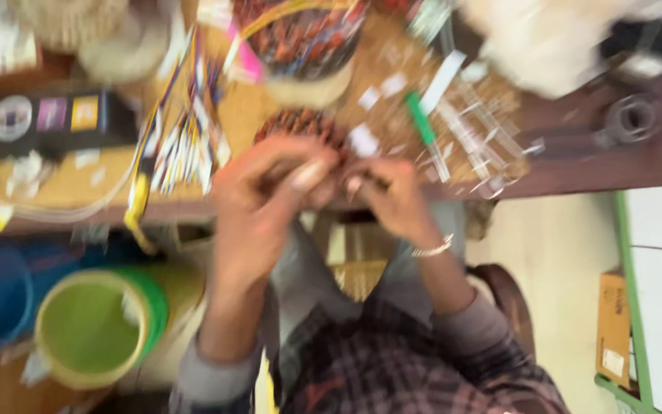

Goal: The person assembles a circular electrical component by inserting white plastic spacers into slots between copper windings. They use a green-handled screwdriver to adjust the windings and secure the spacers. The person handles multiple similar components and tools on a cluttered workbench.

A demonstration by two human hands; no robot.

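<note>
Over the tabletop [70, 188] edge, the left hand [270, 192] and right hand [392, 201] meet, fingers seemingly pinched together on a small blurred piece [362, 182], best worked steadily, close to the wire bundle [181, 146].

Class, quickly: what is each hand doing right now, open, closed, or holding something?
Left hand: fingers curled, pinching something small at the table edge; blur hides what.
Right hand: fingers curled, meeting the left; whether its grip holds anything cannot be told.

A small assembly workshop bench.
Bundles of coloured wires [181, 146], a bowl of small parts [304, 38] and scattered clear plastic pieces [476, 130] crowd the wooden worktable [607, 165].
</note>
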